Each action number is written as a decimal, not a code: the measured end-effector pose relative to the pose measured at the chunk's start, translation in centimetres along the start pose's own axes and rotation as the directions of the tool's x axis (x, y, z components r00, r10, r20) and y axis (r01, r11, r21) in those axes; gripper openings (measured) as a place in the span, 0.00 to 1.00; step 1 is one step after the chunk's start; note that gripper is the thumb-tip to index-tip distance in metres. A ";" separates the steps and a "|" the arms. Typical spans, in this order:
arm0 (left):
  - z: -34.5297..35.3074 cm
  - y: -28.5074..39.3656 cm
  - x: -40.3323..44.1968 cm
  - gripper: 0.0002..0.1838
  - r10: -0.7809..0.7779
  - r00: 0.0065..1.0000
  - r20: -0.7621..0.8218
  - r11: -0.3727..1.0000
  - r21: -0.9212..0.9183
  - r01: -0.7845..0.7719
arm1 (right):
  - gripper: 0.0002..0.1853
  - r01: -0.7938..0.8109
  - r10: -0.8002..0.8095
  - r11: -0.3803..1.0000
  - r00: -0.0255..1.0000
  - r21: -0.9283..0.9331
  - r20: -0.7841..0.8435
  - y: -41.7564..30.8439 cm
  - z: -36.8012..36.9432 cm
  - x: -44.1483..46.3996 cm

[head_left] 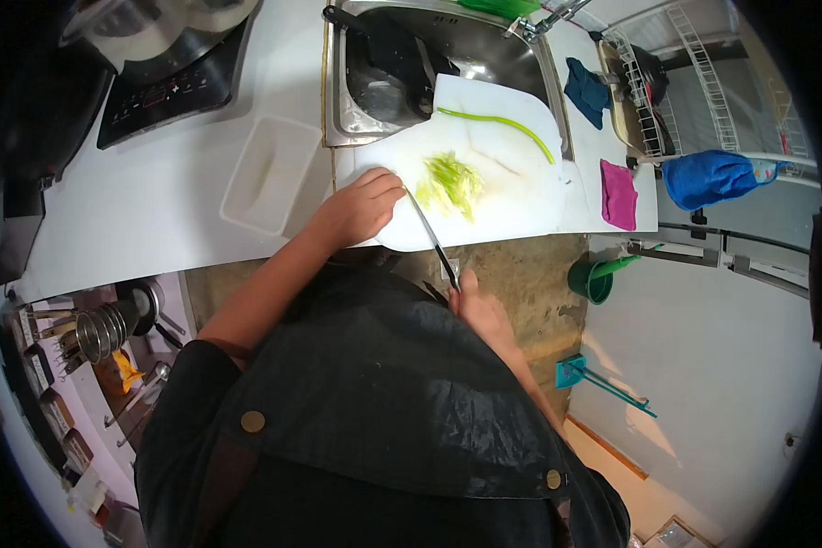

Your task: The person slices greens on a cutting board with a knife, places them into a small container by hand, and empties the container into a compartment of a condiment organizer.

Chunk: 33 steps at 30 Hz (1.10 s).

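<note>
The right hand (486,315) is closed round the dark handle of the knife (421,216), whose blade slants over the near side of the white cutting board (530,203); the left hand (361,208) is at the board's left side, its fingers bent beside the blade's tip; whether they pinch anything, I cannot tell. The sliced greens (452,185) lie in a loose heap mid-board, just beyond the blade; a long green stalk (498,120) curves along the far part, near the sink (498,59). The slices look light, soft and perhaps damp, so they would scatter or cling, and are best gathered from beneath; the stalk seems bendy and easily bruised, best pinched lightly near its middle; the knife looks stiff and slim, safe to hold only by its handle; the board, broad and flat, suits a grip at opposite edges.
</note>
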<state>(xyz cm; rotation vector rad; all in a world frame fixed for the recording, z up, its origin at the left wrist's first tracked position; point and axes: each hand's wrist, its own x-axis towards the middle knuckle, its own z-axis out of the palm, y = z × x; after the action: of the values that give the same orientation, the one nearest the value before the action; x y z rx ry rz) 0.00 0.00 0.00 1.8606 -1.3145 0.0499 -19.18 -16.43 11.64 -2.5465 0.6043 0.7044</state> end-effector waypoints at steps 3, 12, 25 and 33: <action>-0.7 -0.1 -0.1 0.19 -0.015 1.000 0.007 1.000 0.003 0.015 | 0.14 -0.030 0.030 1.000 0.999 -0.004 0.033 -0.7 0.3 0.5; -0.2 0.0 -0.1 0.18 -0.034 0.999 -0.007 0.999 -0.029 0.034 | 0.14 0.031 -0.027 0.998 0.998 0.061 -0.064 -0.7 2.1 3.6; -0.3 0.0 0.0 0.18 -0.030 0.999 -0.026 0.999 -0.035 0.029 | 0.14 -0.046 0.045 0.998 0.999 -0.044 -0.027 1.7 -0.9 0.2; -0.1 -0.1 -0.2 0.19 0.013 0.999 -0.039 1.000 0.000 -0.013 | 0.14 0.062 -0.064 0.998 0.997 -0.033 -0.039 1.0 0.1 1.1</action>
<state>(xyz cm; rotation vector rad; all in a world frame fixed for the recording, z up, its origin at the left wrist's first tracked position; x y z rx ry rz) -0.01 0.27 -0.08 1.8427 -1.2996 0.0923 -18.88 -17.53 10.65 -2.6026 0.5273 0.6479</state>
